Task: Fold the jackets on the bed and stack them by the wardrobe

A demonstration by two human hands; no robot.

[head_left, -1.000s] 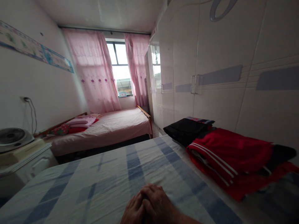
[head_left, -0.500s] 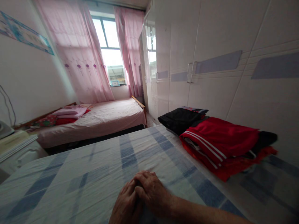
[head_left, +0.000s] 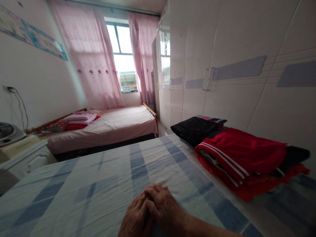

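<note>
My left hand [head_left: 134,215] and my right hand [head_left: 165,206] are clasped together low on the blue-and-white sheet [head_left: 103,197], with the right fingers folded over the left ones. Both hands are closed, and no object shows in either. Some of the left fingers are hidden beneath the right hand. On the bed's right side, beyond my right hand, lies folded red clothing [head_left: 256,151] with white stripes. Just behind it is a folded black garment [head_left: 192,126].
A white wardrobe [head_left: 232,102] lines the right side. A second bed [head_left: 125,120] with pink bedding stands below the curtained window. To the left, a white cabinet [head_left: 29,161] bears a fan [head_left: 10,133].
The view has turned slightly left, so the room sits farther right and more of the fan and a wall socket show. My hands stay clasped in the same pose.
</note>
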